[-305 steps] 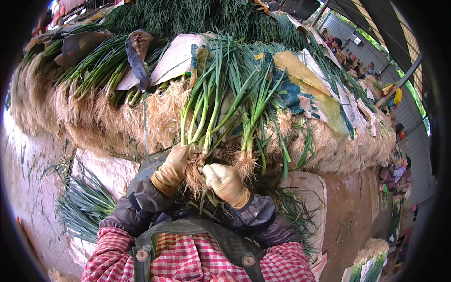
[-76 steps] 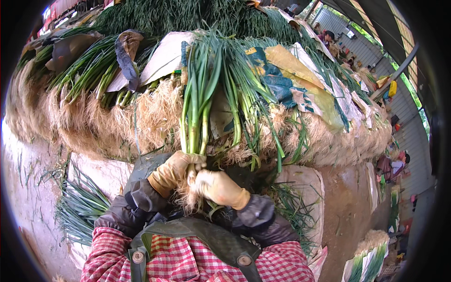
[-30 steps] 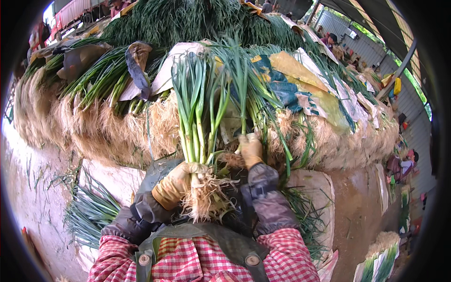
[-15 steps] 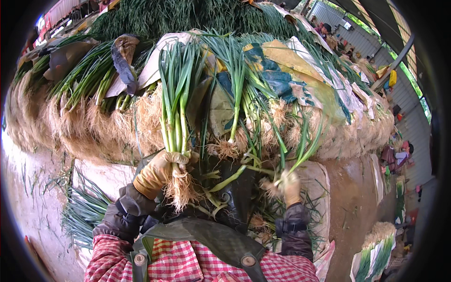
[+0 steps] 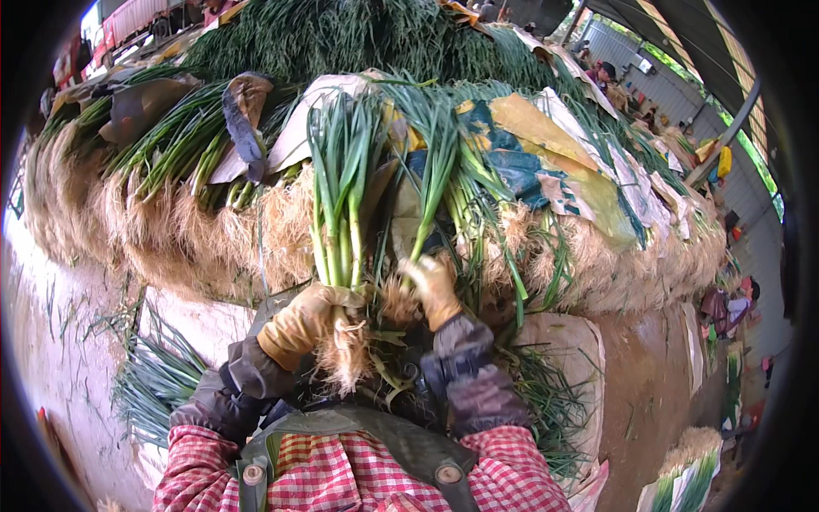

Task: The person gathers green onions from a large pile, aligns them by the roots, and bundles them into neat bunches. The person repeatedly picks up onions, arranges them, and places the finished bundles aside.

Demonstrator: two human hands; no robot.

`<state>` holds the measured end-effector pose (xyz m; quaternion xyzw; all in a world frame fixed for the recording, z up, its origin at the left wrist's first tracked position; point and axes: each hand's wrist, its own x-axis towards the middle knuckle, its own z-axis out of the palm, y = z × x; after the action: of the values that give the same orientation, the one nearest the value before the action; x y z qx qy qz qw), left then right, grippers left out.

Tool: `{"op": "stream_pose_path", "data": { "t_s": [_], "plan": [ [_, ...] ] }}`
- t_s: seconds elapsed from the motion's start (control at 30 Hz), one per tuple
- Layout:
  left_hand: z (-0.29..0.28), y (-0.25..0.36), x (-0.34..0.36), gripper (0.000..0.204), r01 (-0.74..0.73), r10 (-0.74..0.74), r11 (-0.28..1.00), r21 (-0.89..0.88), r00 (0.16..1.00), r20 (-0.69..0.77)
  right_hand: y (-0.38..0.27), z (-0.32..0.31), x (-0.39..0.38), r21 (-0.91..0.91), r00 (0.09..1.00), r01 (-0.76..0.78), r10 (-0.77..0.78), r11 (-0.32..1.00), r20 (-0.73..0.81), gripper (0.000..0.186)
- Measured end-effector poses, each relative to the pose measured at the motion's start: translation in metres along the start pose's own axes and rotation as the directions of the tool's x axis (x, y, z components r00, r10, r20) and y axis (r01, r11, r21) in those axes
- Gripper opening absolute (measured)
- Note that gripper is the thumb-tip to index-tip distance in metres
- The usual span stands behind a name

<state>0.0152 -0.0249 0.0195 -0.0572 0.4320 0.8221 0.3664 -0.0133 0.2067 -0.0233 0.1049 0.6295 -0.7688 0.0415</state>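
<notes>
Upright in front of me stands a bunch of green onions [image 5: 341, 196], its pale roots [image 5: 344, 354] hanging down. My left hand [image 5: 311, 320], in a tan glove, is closed around the white stems just above those roots. To the right of it, my gloved right hand [image 5: 432, 293] pinches the base of another green onion [image 5: 431, 192]. That one's leaves lean back against the heap, and its roots show beside my fingers. Trimmed leaves and stalks partly hide the dark surface below my hands.
A long heap of green onions [image 5: 171, 226], roots toward me, crosses the view. Brown, white and blue-yellow sheets [image 5: 520, 171] cover parts of it. Loose leaves lie at left [image 5: 158, 384] and right [image 5: 554, 410]. Other people sit far off at the right.
My right hand has moved left from the right side, letting go of a green onion there, to the base of another beside the bunch. My left hand keeps its hold.
</notes>
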Motion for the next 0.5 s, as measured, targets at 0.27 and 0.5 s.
{"op": "stream_pose_path", "data": {
  "t_s": [0.27, 0.5],
  "plan": [
    [0.024, -0.019, 0.004, 0.008, 0.050, -0.022, 0.968, 0.248, 0.994, -0.112, 0.000, 0.012, -0.005, 0.279, 0.999, -0.051, 0.045, 0.959, 0.027, 0.015],
    [0.005, -0.017, -0.001, 0.016, 0.017, 0.036, 0.895, 0.445, 0.993, -0.109, 0.022, 0.024, -0.014, -0.049, 0.943, 0.323, -0.325, 0.945, -0.071, 0.010]
  ]
}}
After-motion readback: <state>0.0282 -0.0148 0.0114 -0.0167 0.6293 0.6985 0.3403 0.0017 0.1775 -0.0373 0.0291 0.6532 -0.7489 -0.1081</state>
